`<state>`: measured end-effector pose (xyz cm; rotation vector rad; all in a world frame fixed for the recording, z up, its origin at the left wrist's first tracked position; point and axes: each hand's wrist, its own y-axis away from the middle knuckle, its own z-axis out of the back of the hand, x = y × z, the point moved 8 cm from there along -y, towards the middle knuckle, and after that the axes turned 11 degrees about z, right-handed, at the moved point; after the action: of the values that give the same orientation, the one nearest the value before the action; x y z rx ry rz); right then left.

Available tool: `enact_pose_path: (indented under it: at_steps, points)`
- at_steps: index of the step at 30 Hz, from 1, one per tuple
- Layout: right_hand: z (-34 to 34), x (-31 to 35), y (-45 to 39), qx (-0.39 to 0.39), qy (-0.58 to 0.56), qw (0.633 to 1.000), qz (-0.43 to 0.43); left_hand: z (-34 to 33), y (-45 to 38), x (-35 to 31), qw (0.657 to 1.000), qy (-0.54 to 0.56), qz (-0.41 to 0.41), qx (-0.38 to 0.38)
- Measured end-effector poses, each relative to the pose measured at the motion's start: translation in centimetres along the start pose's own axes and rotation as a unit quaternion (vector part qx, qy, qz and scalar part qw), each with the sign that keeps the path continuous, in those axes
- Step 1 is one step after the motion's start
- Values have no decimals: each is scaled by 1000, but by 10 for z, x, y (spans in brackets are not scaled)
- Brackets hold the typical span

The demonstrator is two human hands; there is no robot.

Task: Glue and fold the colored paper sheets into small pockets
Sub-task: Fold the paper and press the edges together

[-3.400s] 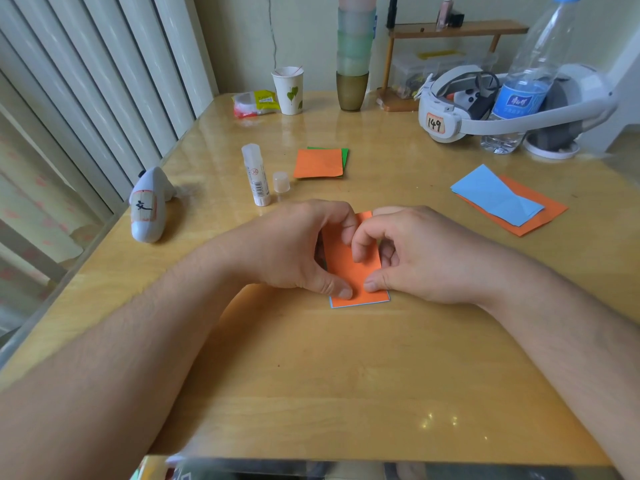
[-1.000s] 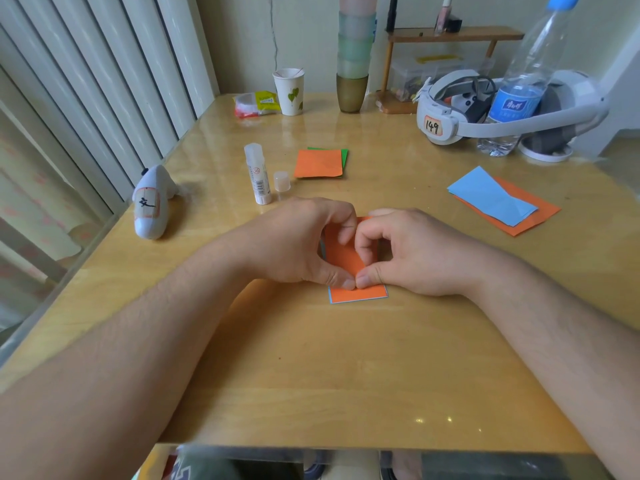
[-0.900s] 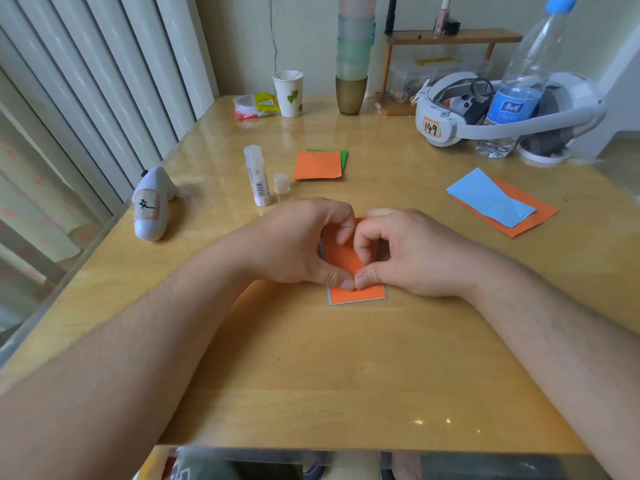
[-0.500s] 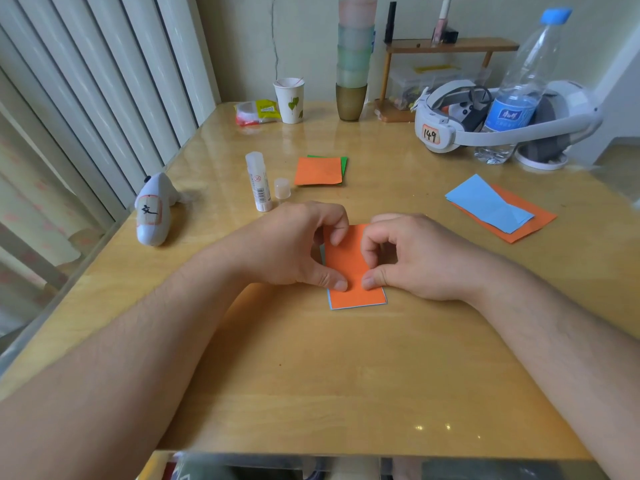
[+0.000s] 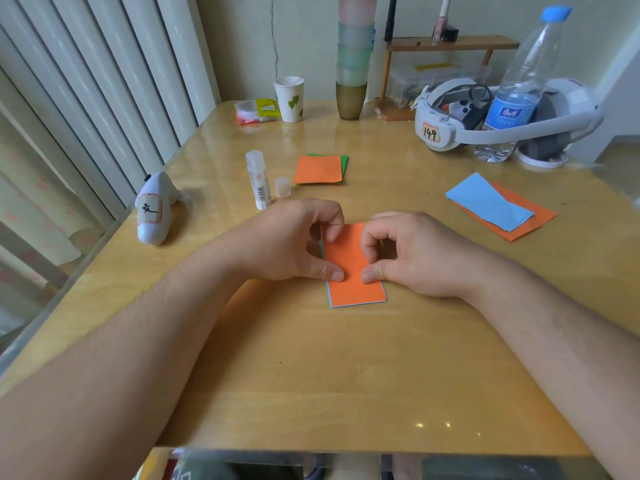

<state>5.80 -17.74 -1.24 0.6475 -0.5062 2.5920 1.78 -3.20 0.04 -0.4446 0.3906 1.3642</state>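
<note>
A folded orange paper (image 5: pixel 349 268) with a thin blue edge lies flat on the table in front of me. My left hand (image 5: pixel 294 240) holds its left side, with curled thumb and forefinger tips on the sheet. My right hand (image 5: pixel 412 251) holds the right side the same way, its thumb tip near the left thumb. An uncapped glue stick (image 5: pixel 258 180) stands behind my left hand, its cap (image 5: pixel 282 187) beside it. Further back lies an orange sheet on a green one (image 5: pixel 319 169). A blue sheet on an orange sheet (image 5: pixel 491 204) lies to the right.
A white shark-shaped toy (image 5: pixel 154 209) lies at the left table edge. At the back stand a paper cup (image 5: pixel 290 99), stacked tumblers (image 5: pixel 353 57), a small wooden shelf (image 5: pixel 446 46), a white headset (image 5: pixel 450 123) and a water bottle (image 5: pixel 519 84). Vertical blinds line the left.
My thumbs have drawn apart on the orange paper and my forefingers have separated, baring more of the sheet. The camera tilted slightly up.
</note>
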Motion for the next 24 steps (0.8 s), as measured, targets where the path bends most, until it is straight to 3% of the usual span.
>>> enact_pose_path:
  at_steps: [24]
  points:
    - [-1,-4,-2,-26,-25,998,-49,-1,-1,3,998,54,34,-1]
